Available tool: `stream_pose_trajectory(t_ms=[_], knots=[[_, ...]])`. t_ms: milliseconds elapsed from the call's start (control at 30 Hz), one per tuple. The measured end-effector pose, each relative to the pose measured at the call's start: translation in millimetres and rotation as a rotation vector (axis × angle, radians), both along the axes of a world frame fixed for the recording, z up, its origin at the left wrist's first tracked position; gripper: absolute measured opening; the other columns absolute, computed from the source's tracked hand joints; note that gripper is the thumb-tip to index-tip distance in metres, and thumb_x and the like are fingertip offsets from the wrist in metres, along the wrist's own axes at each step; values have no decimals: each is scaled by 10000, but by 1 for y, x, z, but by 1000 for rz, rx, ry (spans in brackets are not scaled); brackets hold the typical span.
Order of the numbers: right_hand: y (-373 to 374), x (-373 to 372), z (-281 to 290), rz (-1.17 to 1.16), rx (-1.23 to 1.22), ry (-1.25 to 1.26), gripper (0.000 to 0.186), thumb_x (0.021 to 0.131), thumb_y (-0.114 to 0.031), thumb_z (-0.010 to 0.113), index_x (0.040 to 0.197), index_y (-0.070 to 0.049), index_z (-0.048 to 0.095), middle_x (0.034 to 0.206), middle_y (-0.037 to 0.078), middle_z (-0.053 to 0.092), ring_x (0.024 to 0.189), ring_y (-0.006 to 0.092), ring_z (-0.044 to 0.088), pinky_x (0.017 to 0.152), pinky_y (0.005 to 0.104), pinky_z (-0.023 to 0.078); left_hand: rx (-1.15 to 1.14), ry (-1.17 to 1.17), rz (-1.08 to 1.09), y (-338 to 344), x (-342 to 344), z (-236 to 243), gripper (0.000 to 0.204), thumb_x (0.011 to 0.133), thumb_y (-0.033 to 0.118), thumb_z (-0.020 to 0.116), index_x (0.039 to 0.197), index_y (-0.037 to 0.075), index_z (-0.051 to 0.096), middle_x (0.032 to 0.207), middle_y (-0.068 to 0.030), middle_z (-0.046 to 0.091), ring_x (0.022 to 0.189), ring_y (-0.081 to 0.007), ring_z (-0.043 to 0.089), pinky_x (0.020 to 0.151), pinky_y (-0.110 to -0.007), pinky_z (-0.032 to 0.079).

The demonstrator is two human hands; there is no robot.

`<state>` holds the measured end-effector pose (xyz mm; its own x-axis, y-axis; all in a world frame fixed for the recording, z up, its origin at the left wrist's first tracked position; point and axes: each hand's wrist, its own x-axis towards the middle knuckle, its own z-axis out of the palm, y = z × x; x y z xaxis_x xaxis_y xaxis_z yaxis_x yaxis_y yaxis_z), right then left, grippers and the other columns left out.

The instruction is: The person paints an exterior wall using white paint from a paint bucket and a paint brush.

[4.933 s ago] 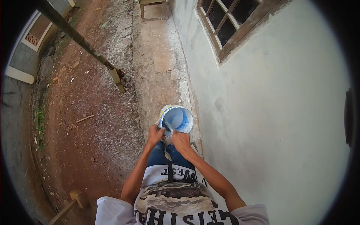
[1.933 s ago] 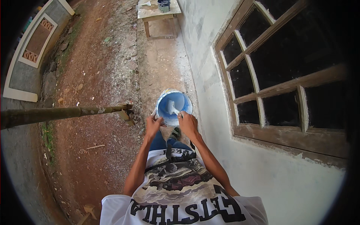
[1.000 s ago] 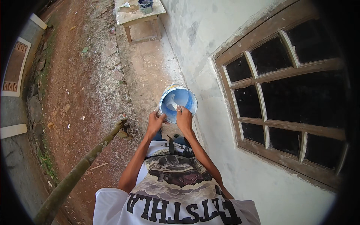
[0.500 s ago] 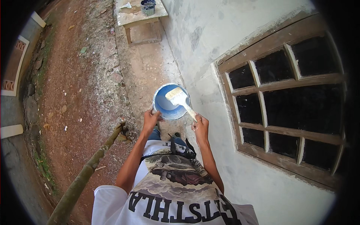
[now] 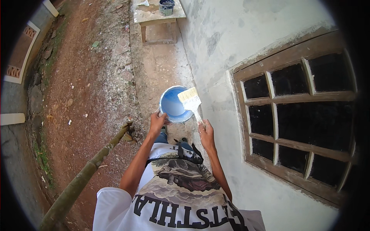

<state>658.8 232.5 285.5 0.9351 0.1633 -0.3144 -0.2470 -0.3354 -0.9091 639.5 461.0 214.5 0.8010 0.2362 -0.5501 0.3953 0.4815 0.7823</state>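
A blue bucket [image 5: 168, 101], its rim smeared white and pale paint in the bottom, is held in front of me. My left hand [image 5: 158, 123] grips its near left rim. In my right hand [image 5: 206, 133] is the handle of a wide paintbrush [image 5: 189, 99]. The brush tilts up to the left, its cream bristles over the bucket's right side, and its head is coated white. Some fingers of both hands are hidden from view.
A pale wall [image 5: 216, 69] with a wooden-framed window [image 5: 274, 101] rises close on my right. A small wooden table [image 5: 144, 16] carrying a dark paint-stained pail [image 5: 166, 8] stands ahead. A bamboo pole [image 5: 86, 173] slants at my left over reddish dirt ground [image 5: 77, 84].
The paintbrush has moved right, from above the bucket's middle to its right edge, and turned more upright. My left hand keeps its grip on the bucket. The whole view has shifted slightly.
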Motion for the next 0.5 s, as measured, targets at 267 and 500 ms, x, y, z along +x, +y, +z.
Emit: stream_pose_trajectory(t_ms=[267,500], knots=[[20,16,4,-59,-143,-222,269,951,-201,520,1036,55,530,812,96,598,749,159,550,699,303,436,12,38,10,4,0,-7,351,859,41,520,1137,-168,473,840,-174,616,588,-260,666,506,-340,594],[52,44,30,38,-317,-335,253,955,-199,485,1042,37,512,836,261,619,792,422,614,686,429,456,57,70,-30,5,-4,-1,368,846,47,530,1111,-202,472,813,-215,631,585,-279,670,498,-333,596]])
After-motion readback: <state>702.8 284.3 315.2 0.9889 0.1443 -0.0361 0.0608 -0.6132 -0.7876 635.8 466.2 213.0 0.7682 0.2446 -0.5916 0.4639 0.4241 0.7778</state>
